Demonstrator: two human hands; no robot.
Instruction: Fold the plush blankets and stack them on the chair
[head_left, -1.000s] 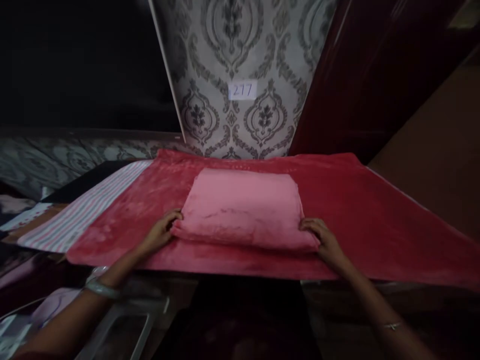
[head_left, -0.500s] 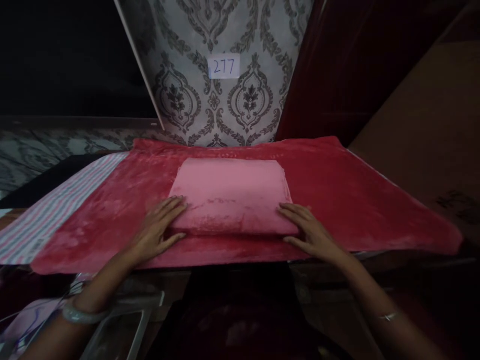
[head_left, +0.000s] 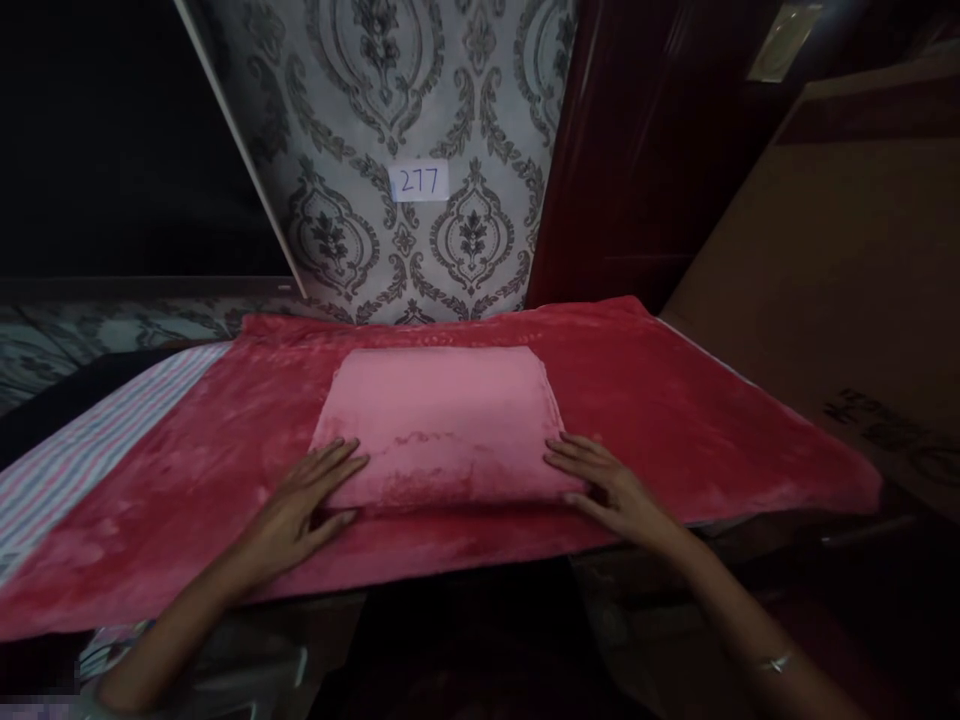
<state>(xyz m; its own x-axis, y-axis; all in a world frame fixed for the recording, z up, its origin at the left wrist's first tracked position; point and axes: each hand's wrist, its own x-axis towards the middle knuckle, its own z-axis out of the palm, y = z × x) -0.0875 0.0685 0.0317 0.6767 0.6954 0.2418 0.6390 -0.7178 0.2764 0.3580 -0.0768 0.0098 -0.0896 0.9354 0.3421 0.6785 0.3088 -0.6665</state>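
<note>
A folded pink fleece cloth (head_left: 442, 410), its rounded fold toward me, lies on a larger red plush blanket (head_left: 637, 410) spread across the table. My left hand (head_left: 304, 505) rests at the near left corner of the folded cloth, fingertips on its edge and thumb low in front. At the near right corner, my right hand (head_left: 600, 485) touches it the same way. Both hands have their fingers stretched out and neither is wrapped around anything. The undersides of the folded cloth are hidden.
A striped cloth (head_left: 112, 440) shows beyond the red blanket on the left. Behind stand a dark screen (head_left: 135, 140) and a patterned wall with a paper label (head_left: 418, 181) reading 277. A large cardboard box (head_left: 847, 260) is at the right, beside a dark red panel (head_left: 637, 150).
The camera view has tilted and shifted, so the label and cloth appear lower and more of the box shows. Both hands stay at the folded cloth's near corners.
</note>
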